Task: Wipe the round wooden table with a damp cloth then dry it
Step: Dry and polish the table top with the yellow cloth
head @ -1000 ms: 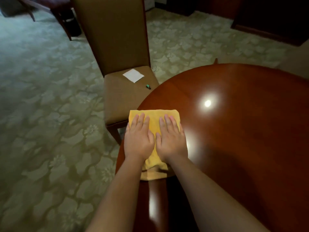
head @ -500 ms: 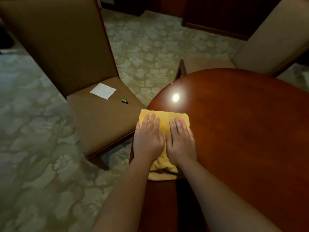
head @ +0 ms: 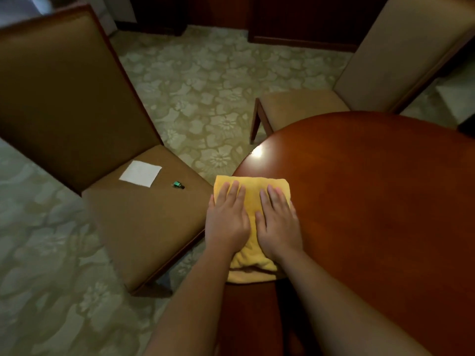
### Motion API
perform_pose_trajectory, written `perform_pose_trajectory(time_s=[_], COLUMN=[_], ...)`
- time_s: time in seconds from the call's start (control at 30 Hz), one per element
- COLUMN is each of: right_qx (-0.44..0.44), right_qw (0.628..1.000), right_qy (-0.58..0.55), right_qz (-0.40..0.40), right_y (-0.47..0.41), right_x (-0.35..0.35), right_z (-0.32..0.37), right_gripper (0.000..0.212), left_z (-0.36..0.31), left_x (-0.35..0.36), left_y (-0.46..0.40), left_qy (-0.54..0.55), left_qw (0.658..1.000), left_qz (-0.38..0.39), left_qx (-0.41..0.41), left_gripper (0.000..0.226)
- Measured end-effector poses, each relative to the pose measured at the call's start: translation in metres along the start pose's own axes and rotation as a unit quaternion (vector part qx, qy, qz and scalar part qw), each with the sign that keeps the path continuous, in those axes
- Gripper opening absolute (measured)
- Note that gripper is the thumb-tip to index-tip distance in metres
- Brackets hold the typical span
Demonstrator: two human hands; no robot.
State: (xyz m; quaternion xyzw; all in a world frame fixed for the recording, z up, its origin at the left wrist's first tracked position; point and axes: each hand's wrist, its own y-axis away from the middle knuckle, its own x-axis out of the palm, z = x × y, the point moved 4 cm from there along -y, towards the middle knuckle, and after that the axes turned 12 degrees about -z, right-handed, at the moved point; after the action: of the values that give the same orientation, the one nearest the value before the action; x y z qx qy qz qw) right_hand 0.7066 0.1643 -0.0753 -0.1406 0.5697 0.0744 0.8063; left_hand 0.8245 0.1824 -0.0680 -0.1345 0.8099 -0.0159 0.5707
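Note:
A folded yellow cloth (head: 253, 187) lies on the left rim of the round, glossy reddish-brown wooden table (head: 372, 191). My left hand (head: 227, 219) and my right hand (head: 279, 222) lie side by side on top of it, palms down with fingers straight, pressing it onto the wood. The cloth's left edge reaches the table's rim, beside the chair seat. Its near end bunches up between my wrists.
A brown upholstered chair (head: 72, 104) stands left of the table; a white paper square (head: 140, 173) and a small green object (head: 177, 185) lie on its seat. A beige chair (head: 359, 80) stands behind the table. Patterned carpet covers the floor.
The cloth and both hands have slid along the table's rim toward its far left side, with my view turning. The beige chair has come into sight. Both hands stay flat on the cloth.

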Motion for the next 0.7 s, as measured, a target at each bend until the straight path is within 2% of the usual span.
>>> perform_pose_trajectory(time_s=[0.17, 0.4, 0.7], right_qx=[0.068, 0.151, 0.228], right_qw=[0.997, 0.987, 0.971], right_qy=[0.003, 0.035, 0.047], right_qz=[-0.022, -0.038, -0.058], right_y=[-0.016, -0.038, -0.086], right_x=[-0.001, 0.001, -0.004], right_z=[-0.003, -0.011, -0.034], right_gripper=[0.067, 0.074, 0.060], left_z=[0.003, -0.004, -0.028], left_x=[0.008, 0.023, 0.041], left_y=[-0.028, -0.072, -0.140], left_qy=[0.008, 0.035, 0.044], left_qw=[0.998, 0.988, 0.973], left_qz=[0.027, 0.053, 0.084], left_qx=[0.062, 0.143, 0.212], left_gripper=[0.075, 0.074, 0.077])
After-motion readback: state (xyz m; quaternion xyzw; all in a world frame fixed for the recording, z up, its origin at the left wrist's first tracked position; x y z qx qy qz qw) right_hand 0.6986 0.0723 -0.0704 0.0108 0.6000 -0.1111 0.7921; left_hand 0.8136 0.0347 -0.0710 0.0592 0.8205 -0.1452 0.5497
